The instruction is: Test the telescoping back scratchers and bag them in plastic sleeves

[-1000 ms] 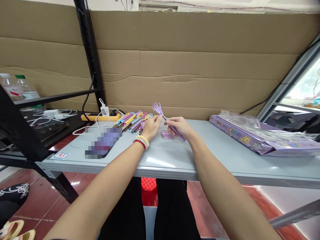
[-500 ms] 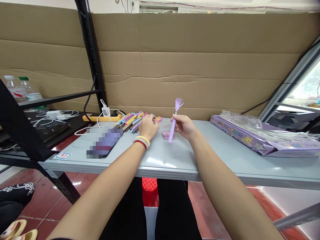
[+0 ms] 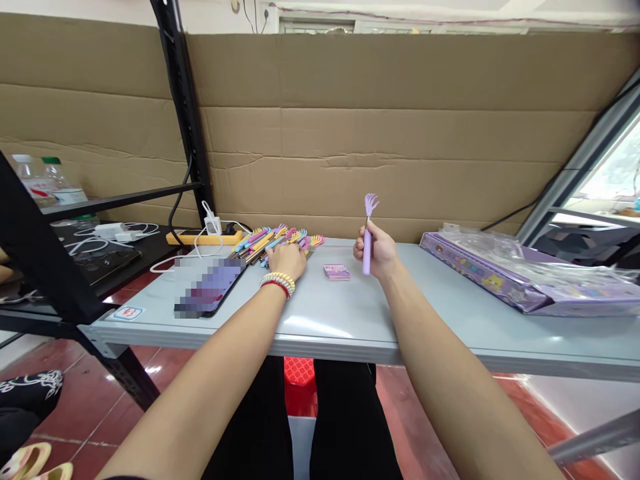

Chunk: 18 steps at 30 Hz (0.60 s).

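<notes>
A purple stick with a small hand-shaped claw head [image 3: 367, 250] stands nearly upright in my right hand [image 3: 379, 250], whose fingers are wrapped round it above the table. My left hand [image 3: 287, 262] is palm down at the near right side of a pile of colourful claw-headed sticks [image 3: 257, 241]; its fingertips are hidden, so what they hold, if anything, does not show. Between my hands lies a small stack of pink and purple cards [image 3: 337, 272] on the grey table [image 3: 325, 313].
At the left of the table lie a phone [image 3: 213, 287] and a yellow power strip [image 3: 190, 237] with white cables. On the right is an open purple box [image 3: 500, 277] with clear plastic. Cardboard [image 3: 380, 133] stands behind. Bottles [image 3: 63, 183] are at far left.
My right hand has moved slightly right with the purple stick, now more upright and away from the cards. My left hand has shifted left and a little nearer, lower against the pile.
</notes>
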Available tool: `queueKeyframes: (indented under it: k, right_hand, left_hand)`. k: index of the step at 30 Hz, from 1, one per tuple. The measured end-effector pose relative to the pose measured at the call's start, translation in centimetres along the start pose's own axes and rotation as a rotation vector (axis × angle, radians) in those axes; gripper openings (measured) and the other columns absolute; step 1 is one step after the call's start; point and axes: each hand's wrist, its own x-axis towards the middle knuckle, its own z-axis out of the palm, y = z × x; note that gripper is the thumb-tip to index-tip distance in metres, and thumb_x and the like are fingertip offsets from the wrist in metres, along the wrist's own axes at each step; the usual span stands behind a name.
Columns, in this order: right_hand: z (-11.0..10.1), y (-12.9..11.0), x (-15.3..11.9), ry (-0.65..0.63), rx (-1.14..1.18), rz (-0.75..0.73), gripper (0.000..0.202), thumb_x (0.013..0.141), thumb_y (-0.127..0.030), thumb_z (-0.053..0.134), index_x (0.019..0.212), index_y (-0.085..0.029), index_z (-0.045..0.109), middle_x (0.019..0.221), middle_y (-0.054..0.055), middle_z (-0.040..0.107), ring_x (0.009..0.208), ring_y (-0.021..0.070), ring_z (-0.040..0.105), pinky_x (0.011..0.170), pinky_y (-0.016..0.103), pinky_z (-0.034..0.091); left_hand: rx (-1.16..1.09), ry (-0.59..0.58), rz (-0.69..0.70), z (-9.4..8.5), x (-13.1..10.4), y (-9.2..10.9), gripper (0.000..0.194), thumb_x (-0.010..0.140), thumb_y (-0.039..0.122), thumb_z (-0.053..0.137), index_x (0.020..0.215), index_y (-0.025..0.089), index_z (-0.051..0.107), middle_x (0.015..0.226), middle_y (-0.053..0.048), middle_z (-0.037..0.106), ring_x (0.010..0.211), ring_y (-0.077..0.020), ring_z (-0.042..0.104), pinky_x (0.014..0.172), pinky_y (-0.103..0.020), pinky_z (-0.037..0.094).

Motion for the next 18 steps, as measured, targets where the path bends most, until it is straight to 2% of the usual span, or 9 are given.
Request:
queueKeyframes:
  k: [3,6,9,11,13,15,18]
  right_hand:
    - [-0.5,0.2,0.3,0.029,-0.006,-0.057,0.045,0.083,-0.068,0.039,0.083,-0.024,0.043,0.047,-0.007,0.035,0.04,0.0104,0.038,0.042,0.022,0.032]
    - [-0.9,0.5,0.7,0.049,0.01,-0.06,0.048,0.083,-0.071,0.036,0.09,-0.024,0.046,0.044,-0.008,0.029,0.037,0.0105,0.034,0.04,0.022,0.027]
    - [-1.2,0.8,1.0,0.122,0.001,-0.058,0.049,0.083,-0.07,0.034,0.09,-0.023,0.046,0.045,-0.008,0.032,0.037,0.0099,0.034,0.04,0.022,0.027]
    - [-1.4,0.8,1.1,0.223,0.024,-0.065,0.043,0.088,-0.062,0.03,0.089,-0.023,0.046,0.045,-0.007,0.034,0.037,0.0099,0.035,0.04,0.022,0.028]
    - [-1.7,0.9,1.3,0.327,0.065,-0.067,0.031,0.092,-0.047,0.028,0.089,-0.022,0.046,0.046,-0.006,0.036,0.038,0.01,0.035,0.039,0.021,0.029]
    - [-2.2,0.9,1.6,0.406,0.055,-0.037,0.022,0.089,-0.033,0.03,0.087,-0.021,0.048,0.047,-0.005,0.039,0.038,0.01,0.036,0.039,0.022,0.029]
    - [-3.3,1.4,2.1,0.467,-0.194,0.048,0.012,0.081,-0.025,0.042,0.08,-0.019,0.052,0.05,-0.003,0.045,0.039,0.0099,0.038,0.04,0.024,0.032]
  left_hand:
    - [-0.092,0.057,-0.035,-0.2,0.3,-0.2,0.042,0.091,0.036,0.032,0.09,0.019,0.07,0.093,-0.014,0.07,0.093,-0.0292,0.062,0.085,-0.044,0.039]
    - [-0.246,0.1,-0.08,-0.5,0.6,-0.3,0.042,0.091,0.04,0.034,0.085,0.019,0.07,0.088,-0.013,0.07,0.084,-0.0265,0.063,0.076,-0.037,0.043]
    - [-0.36,0.127,-0.109,-0.8,0.7,-0.5,0.04,0.089,0.043,0.038,0.084,0.019,0.07,0.085,-0.012,0.07,0.083,-0.0258,0.062,0.073,-0.035,0.043]
    - [-0.411,0.148,-0.155,-1.0,0.6,-0.5,0.037,0.089,0.041,0.039,0.087,0.019,0.069,0.088,-0.011,0.071,0.084,-0.0254,0.062,0.074,-0.035,0.044]
    - [-0.452,0.166,-0.197,-1.1,0.6,-0.6,0.031,0.087,0.037,0.042,0.09,0.019,0.068,0.093,-0.011,0.071,0.087,-0.0249,0.062,0.075,-0.034,0.044]
    - [-0.486,0.194,-0.207,-1.0,0.5,-0.7,0.028,0.086,0.034,0.045,0.093,0.019,0.068,0.098,-0.01,0.071,0.091,-0.025,0.063,0.078,-0.034,0.045]
    - [-0.526,0.235,-0.171,-0.9,0.5,-0.7,0.03,0.085,0.033,0.047,0.102,0.02,0.068,0.107,-0.01,0.07,0.099,-0.0247,0.062,0.084,-0.034,0.045]
